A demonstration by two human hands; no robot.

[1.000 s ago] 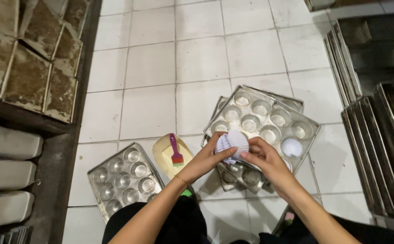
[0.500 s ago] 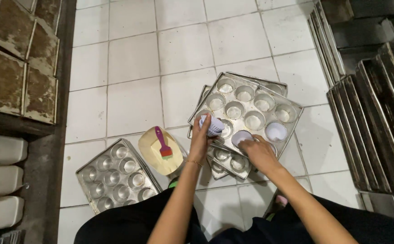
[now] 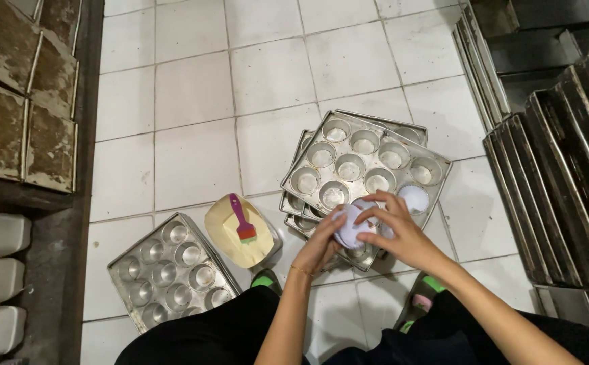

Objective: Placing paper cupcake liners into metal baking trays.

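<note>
Both hands meet over the near edge of a stack of metal muffin trays (image 3: 369, 162) on the white tiled floor. My left hand (image 3: 321, 245) cups a small stack of white paper baking cups (image 3: 349, 226) from the left. My right hand (image 3: 400, 233) pinches the same stack from the right, fingers on its top. One white paper cup (image 3: 414, 198) sits in a cavity of the top tray, just right of my hands. The other cavities look greased and bare.
A separate muffin tray (image 3: 169, 268) lies at lower left. Beside it stands a bowl of pale grease (image 3: 240, 233) with a pink and purple brush (image 3: 241, 220). Dark baking tins (image 3: 558, 182) lean in rows on the right. Worn pans (image 3: 17, 94) fill a rack at left.
My hands have come back together toward me over the tray's near edge, both now on the stack of paper cups. One cup stays seated in the tray.
</note>
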